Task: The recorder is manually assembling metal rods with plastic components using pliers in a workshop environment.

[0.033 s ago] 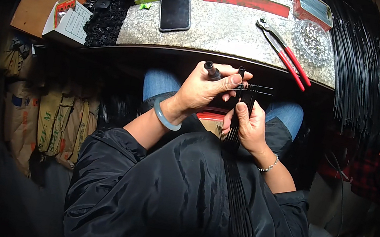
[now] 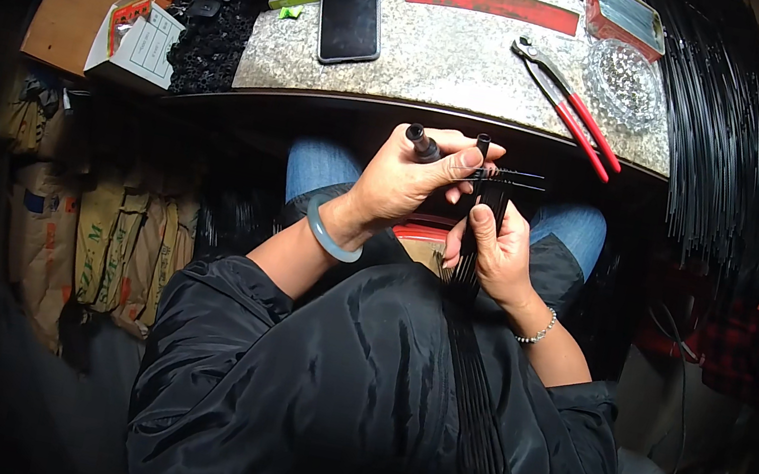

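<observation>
My left hand [image 2: 398,171] is closed round a short black cylinder with a hollow end [image 2: 422,141]. Its thumb and fingertips pinch beside a narrow black tube [image 2: 483,144], where two thin wires [image 2: 521,180] stick out to the right. Just below, my right hand [image 2: 499,250] grips a bundle of long thin black ribs [image 2: 492,201]. The ribs' lower ends [image 2: 481,407] run down over my black apron. Both hands are close together above my lap, in front of the table edge. How wires, tube and ribs join is partly hidden by the fingers.
Red-handled pliers [image 2: 574,114], a phone [image 2: 352,14], a glass dish [image 2: 623,85] and a red flat bar [image 2: 492,4] lie on the speckled worktop [image 2: 430,63]. Many black rods [image 2: 721,145] hang over its right edge. Black small parts [image 2: 205,44] pile up at left.
</observation>
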